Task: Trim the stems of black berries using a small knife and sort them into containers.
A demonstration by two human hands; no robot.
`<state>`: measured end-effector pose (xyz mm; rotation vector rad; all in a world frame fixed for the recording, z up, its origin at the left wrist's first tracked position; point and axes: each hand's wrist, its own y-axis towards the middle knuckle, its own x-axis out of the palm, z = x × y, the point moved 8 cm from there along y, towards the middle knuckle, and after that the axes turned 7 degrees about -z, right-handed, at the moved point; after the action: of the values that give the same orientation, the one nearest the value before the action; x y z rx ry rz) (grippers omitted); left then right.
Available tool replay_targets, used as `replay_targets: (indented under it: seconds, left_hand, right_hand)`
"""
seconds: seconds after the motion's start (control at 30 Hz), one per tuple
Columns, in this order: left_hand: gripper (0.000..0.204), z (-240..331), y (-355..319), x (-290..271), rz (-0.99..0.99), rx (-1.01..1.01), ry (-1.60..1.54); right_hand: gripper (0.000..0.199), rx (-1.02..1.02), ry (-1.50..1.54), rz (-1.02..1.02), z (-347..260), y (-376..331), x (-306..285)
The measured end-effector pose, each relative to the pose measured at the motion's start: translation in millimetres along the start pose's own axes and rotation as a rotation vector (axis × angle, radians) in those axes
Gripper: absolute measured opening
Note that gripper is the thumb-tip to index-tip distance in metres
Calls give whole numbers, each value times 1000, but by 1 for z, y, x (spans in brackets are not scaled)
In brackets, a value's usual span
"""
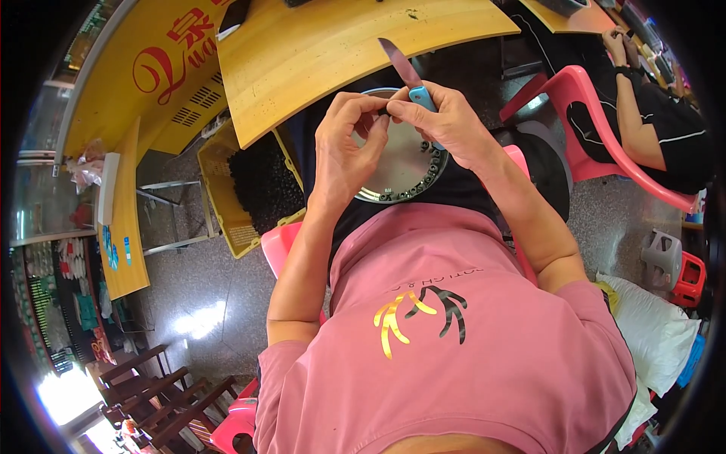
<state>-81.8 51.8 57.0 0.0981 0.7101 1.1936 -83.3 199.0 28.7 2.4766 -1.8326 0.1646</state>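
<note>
My left hand (342, 151) is raised over my lap, its thumb and fingers pinched around a small dark piece (384, 110), mostly hidden by the fingertips. Meeting it there, the thumb of my right hand (454, 125) presses close to the same piece. That right hand also grips a knife (401, 63) by its light-blue handle, the blade pointing up and away to the left. Below both hands a round, pale metal tray (389, 166) rests on my lap. Several small black, ring-like pieces (423, 180) lie along its near and right rim.
On the floor at left stands a yellow crate (214, 198) filled with small black pieces (261, 181). A wooden table (325, 57) spans the far side. Another person (665, 129) sits at right beside a pink plastic chair (582, 113). White sacks (650, 325) lie at lower right.
</note>
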Motion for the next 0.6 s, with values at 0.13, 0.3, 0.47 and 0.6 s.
replay_targets:
  seconds: [0.13,0.3,0.47,0.6]
  left_hand:
    - [20,6,-1,1,24,2,-42]
    - [28,-13,-11,-2,197,-28,-346]
    - [28,1,-7,-3,120,15,-102]
    - [26,0,-8,0,149,39,-121]
  right_hand:
    - [19,19,99,-46,13,2,0]
    - [21,80,429,-145,26,3,15]
    - [21,104,312,-52,25,1,10]
    - [19,98,360,-57,26,3,8]
